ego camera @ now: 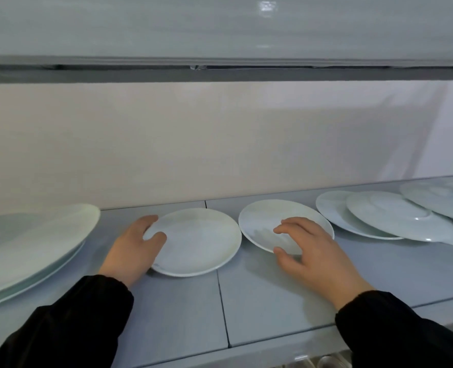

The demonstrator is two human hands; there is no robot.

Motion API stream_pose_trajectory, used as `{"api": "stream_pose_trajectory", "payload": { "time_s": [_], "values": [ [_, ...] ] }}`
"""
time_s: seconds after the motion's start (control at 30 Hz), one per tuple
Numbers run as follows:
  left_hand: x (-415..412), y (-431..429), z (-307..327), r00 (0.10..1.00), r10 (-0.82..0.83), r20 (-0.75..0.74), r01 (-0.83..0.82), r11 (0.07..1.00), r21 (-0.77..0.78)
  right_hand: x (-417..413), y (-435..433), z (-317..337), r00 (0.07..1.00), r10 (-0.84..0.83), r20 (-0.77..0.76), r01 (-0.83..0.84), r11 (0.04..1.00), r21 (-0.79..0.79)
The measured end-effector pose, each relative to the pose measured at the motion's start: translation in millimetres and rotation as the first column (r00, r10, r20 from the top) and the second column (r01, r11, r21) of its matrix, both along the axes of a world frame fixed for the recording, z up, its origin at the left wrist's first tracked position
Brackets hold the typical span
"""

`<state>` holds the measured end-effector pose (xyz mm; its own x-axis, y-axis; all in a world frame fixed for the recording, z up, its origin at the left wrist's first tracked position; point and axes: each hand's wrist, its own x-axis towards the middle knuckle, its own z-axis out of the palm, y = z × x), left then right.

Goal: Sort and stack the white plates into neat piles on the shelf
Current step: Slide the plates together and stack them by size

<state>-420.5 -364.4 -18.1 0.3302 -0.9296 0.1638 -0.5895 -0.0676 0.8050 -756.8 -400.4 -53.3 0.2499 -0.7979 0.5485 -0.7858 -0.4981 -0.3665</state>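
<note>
Two small white plates lie side by side on the grey shelf (182, 309). My left hand (132, 251) grips the left rim of the left small plate (198, 243), thumb on top and fingers curled behind the edge. My right hand (313, 253) holds the near right rim of the right small plate (262, 224), thumb under the front edge and fingers on top; that plate looks slightly tilted. A pile of large white plates (28, 245) sits at the far left. Several larger plates (395, 216) overlap loosely at the right.
A pale wall closes the back of the shelf, and another shelf (220, 75) runs overhead. The shelf's front edge (273, 343) is close below my sleeves. Glassware shows faintly beneath at the bottom right (326, 362).
</note>
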Motion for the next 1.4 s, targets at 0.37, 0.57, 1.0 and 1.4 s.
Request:
{"api": "stream_pose_trajectory", "payload": {
  "time_s": [0.37, 0.57, 1.0, 1.4],
  "values": [
    [5.1, -8.4, -7.4, 0.999, -0.027, 0.037, 0.029, 0.999, -0.038, 0.1, -1.8, -4.2, 1.0, -0.022, 0.006, 0.022, 1.0, -0.008],
    [4.7, -7.3, -7.3, 0.998, -0.048, 0.027, 0.05, 0.996, -0.08, -1.3, 0.9, -1.3, 0.999, -0.022, -0.025, 0.022, 1.0, -0.018],
    [23.2, -14.0, 0.0, 0.984, -0.175, 0.046, 0.178, 0.982, -0.066, 15.3, 13.4, 4.2, 0.993, -0.118, 0.0, 0.118, 0.993, -0.021],
    [24.8, -19.7, -0.5, 0.976, -0.201, 0.086, 0.211, 0.969, -0.131, 35.5, 18.5, 6.9, 0.971, -0.199, -0.132, 0.206, 0.978, 0.043]
  ]
}}
